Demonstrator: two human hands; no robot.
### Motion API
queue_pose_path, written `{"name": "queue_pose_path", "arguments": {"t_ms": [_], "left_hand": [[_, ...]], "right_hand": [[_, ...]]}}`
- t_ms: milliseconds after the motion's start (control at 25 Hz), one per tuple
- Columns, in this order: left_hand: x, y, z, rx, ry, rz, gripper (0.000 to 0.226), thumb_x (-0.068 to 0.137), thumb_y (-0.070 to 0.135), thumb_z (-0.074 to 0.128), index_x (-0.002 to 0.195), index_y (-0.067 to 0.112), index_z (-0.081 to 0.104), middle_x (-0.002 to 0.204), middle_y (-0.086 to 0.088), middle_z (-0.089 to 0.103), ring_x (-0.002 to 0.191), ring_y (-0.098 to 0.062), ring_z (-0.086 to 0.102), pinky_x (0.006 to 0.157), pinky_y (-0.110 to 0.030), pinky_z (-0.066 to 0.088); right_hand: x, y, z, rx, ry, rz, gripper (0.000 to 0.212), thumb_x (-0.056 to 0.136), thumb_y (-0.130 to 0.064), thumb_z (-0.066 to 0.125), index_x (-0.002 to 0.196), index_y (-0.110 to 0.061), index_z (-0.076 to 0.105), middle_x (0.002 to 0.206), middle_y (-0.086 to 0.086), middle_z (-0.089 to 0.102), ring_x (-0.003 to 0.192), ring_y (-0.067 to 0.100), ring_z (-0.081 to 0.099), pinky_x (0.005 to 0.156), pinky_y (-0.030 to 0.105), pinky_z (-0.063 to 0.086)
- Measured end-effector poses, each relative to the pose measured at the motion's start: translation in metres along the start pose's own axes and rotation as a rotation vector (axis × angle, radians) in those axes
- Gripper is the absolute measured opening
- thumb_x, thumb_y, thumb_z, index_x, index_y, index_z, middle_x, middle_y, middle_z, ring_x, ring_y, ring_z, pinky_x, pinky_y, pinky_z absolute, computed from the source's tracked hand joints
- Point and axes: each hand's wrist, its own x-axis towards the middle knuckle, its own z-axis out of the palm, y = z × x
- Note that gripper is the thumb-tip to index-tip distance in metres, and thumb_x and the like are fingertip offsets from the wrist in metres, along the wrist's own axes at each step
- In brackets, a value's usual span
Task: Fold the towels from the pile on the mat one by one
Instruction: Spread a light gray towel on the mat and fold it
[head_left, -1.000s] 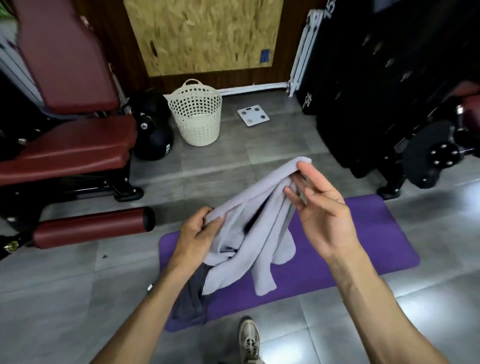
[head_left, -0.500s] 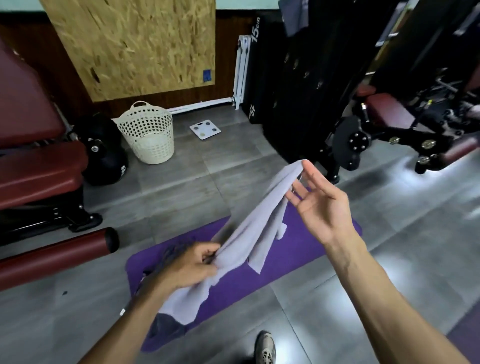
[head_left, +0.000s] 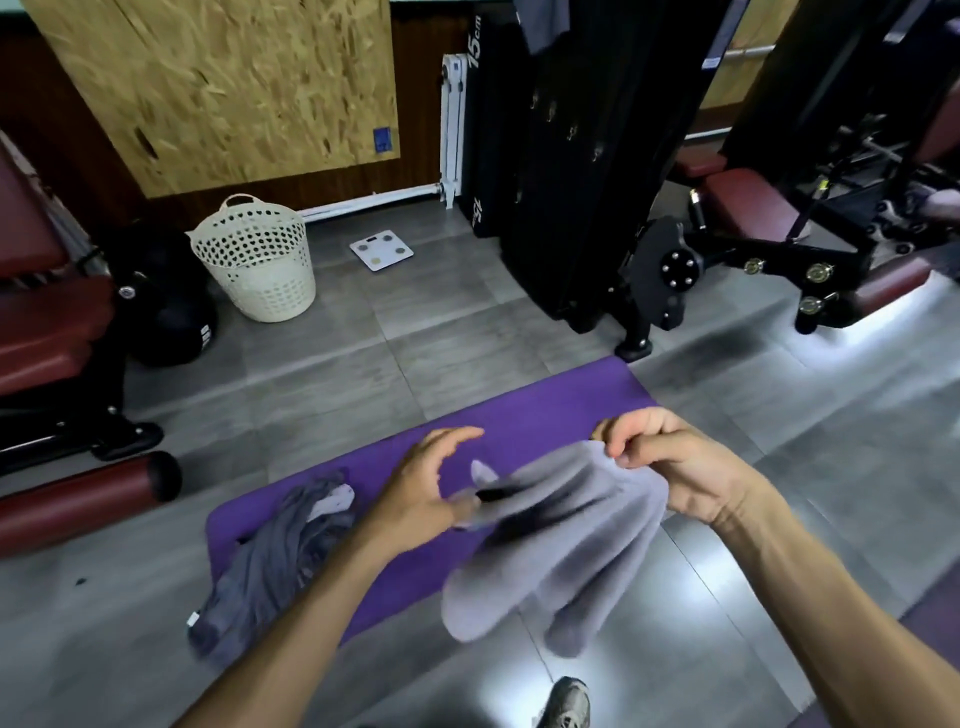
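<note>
The purple mat (head_left: 545, 415) lies under my hands. On its left end sits the dark grey towel pile (head_left: 275, 561). Above its middle hangs the blurred lavender towel (head_left: 561, 545), my right hand (head_left: 660, 457) pinching its top edge. My left hand (head_left: 421, 488) seems to grip a fold, thumb hidden.

2 bare forearms, no sleeves; 1 grey laced sneaker (head_left: 569, 702)

A pale lilac-grey towel (head_left: 561, 540) hangs bunched from my grip, blurred, its two loose ends drooping past the near edge of the purple mat (head_left: 545, 410). On the mat's left end lies the pile (head_left: 280, 561): crumpled dark grey towels, one lighter patch showing on top.
</note>
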Motion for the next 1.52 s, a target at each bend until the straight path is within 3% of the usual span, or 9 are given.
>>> {"name": "queue_pose_path", "arguments": {"t_ms": [80, 240, 440, 760, 1000, 1160, 1240, 1360, 1520], "left_hand": [[0.028, 0.028, 0.056, 0.003, -0.244, 0.068, 0.038, 0.071, 0.023, 0.077, 0.105, 0.035, 0.066, 0.128, 0.019, 0.052, 0.117, 0.009, 0.047, 0.094, -0.012, 0.037], [0.071, 0.056, 0.142, -0.273, -0.321, -0.117, 0.021, 0.07, 0.011, 0.074, 0.073, 0.018, 0.055, 0.066, 0.01, 0.053, 0.063, -0.008, 0.043, 0.062, -0.023, 0.035], [0.086, 0.061, 0.193, -0.47, -0.43, -0.224, 0.028, 0.075, 0.001, 0.076, 0.097, 0.006, 0.059, 0.089, 0.004, 0.065, 0.085, -0.01, 0.057, 0.076, -0.025, 0.045], [0.121, 0.011, 0.222, -0.279, -0.083, -0.483, 0.032, 0.092, 0.027, 0.063, 0.062, 0.017, 0.058, 0.062, 0.012, 0.045, 0.061, -0.001, 0.039, 0.06, -0.03, 0.03], [0.211, 0.008, 0.149, -0.495, 0.102, -0.398, 0.038, 0.084, 0.043, 0.069, 0.101, 0.009, 0.064, 0.092, -0.002, 0.074, 0.088, -0.018, 0.07, 0.076, -0.028, 0.051], [0.249, -0.033, 0.092, 0.234, -0.27, -0.363, 0.025, 0.069, 0.033, 0.064, 0.087, 0.027, 0.047, 0.076, 0.01, 0.055, 0.069, -0.008, 0.05, 0.062, -0.03, 0.041], [0.261, -0.057, 0.069, 0.543, -0.188, -0.488, 0.012, 0.082, 0.038, 0.057, 0.087, 0.027, 0.054, 0.085, 0.007, 0.064, 0.083, -0.018, 0.062, 0.068, -0.032, 0.047], [0.286, -0.025, 0.06, 0.235, -0.025, -0.524, 0.031, 0.095, 0.041, 0.054, 0.078, 0.016, 0.06, 0.072, 0.007, 0.064, 0.073, -0.011, 0.06, 0.067, -0.031, 0.047], [0.333, 0.102, 0.048, -0.198, -0.114, -0.379, 0.039, 0.092, 0.035, 0.064, 0.058, 0.018, 0.059, 0.052, 0.012, 0.054, 0.05, 0.002, 0.045, 0.05, -0.013, 0.036]], "right_hand": [[-0.01, -0.009, -0.049, -0.065, -0.03, 0.029, 0.034, 0.068, 0.02, 0.048, 0.063, -0.003, 0.072, 0.075, 0.011, 0.065, 0.072, 0.019, 0.062, 0.066, 0.024, 0.051], [-0.026, -0.032, -0.138, -0.165, 0.095, 0.003, 0.05, 0.076, 0.025, 0.041, 0.063, -0.009, 0.075, 0.08, 0.005, 0.069, 0.078, 0.015, 0.063, 0.075, 0.02, 0.05], [-0.032, -0.069, -0.203, -0.01, 0.232, -0.094, 0.056, 0.076, 0.026, 0.041, 0.051, -0.015, 0.069, 0.065, 0.003, 0.068, 0.061, 0.011, 0.062, 0.062, 0.018, 0.051], [0.024, -0.126, -0.253, 0.036, 0.231, -0.266, 0.054, 0.075, 0.025, 0.039, 0.054, -0.018, 0.065, 0.069, 0.002, 0.064, 0.066, 0.014, 0.056, 0.067, 0.023, 0.045], [0.083, -0.156, -0.316, -1.127, 0.007, -0.05, 0.032, 0.08, -0.017, 0.079, 0.11, -0.02, 0.069, 0.094, -0.006, 0.067, 0.085, 0.006, 0.058, 0.08, 0.023, 0.046], [0.126, -0.147, -0.369, -1.854, -0.017, 0.223, 0.011, 0.078, -0.024, 0.071, 0.089, -0.023, 0.068, 0.089, -0.004, 0.068, 0.089, 0.02, 0.064, 0.073, 0.029, 0.045], [0.14, -0.141, -0.395, -1.765, 0.284, 0.155, 0.007, 0.077, -0.013, 0.062, 0.081, -0.013, 0.067, 0.081, 0.008, 0.068, 0.083, 0.033, 0.064, 0.064, 0.029, 0.04], [0.16, -0.152, -0.421, -1.429, 0.569, 0.127, 0.014, 0.08, -0.014, 0.055, 0.077, -0.016, 0.068, 0.075, 0.009, 0.068, 0.073, 0.029, 0.063, 0.063, 0.03, 0.041], [0.183, -0.175, -0.419, -1.021, 0.245, 0.353, 0.031, 0.083, -0.01, 0.064, 0.052, -0.013, 0.06, 0.052, -0.002, 0.058, 0.048, 0.007, 0.051, 0.058, 0.028, 0.039]]}}
